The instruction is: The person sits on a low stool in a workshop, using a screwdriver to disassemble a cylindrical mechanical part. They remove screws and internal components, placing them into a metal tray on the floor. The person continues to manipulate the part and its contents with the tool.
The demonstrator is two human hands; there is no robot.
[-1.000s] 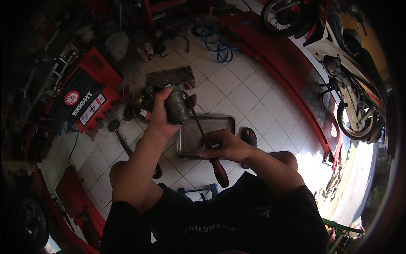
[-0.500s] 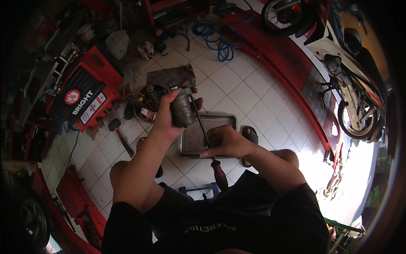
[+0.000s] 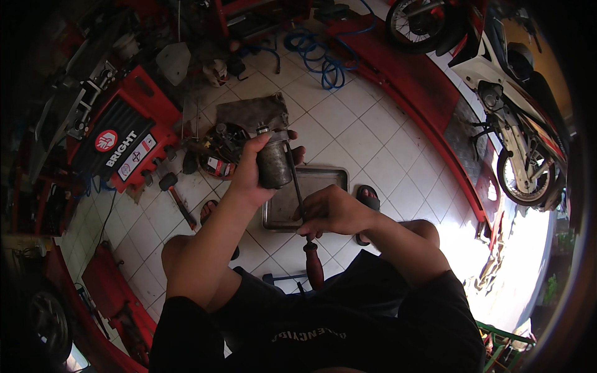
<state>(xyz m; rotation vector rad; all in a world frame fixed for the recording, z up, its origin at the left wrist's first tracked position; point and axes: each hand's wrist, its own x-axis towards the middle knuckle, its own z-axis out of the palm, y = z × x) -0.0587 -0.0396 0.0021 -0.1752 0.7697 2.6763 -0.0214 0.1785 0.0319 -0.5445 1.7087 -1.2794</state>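
Note:
My left hand (image 3: 249,174) is wrapped round a grimy grey starter motor (image 3: 274,166), a metal cylinder with a flange and a short shaft at its far end. My right hand (image 3: 339,211) pinches the long shaft of a screwdriver (image 3: 314,267), whose dark red handle hangs toward my lap. The screwdriver's tip reaches up along the motor's right side to the flange, near my left fingers. Exactly where the tip touches is hard to make out. Below both hands, a rectangular metal tray (image 3: 336,171) lies on the tiles.
A round container of tools and parts (image 3: 217,149) stands beyond my left forearm, with a hammer (image 3: 178,202) nearer me. Farther out are a dark mat (image 3: 249,112), a coiled blue hose (image 3: 329,68), a red lift platform (image 3: 410,93), a motorcycle (image 3: 510,118) and a red machine (image 3: 134,133).
The motor has shifted slightly right and stands more upright. The screwdriver's handle has swung a little left, and my right fingers have changed their grip on the shaft.

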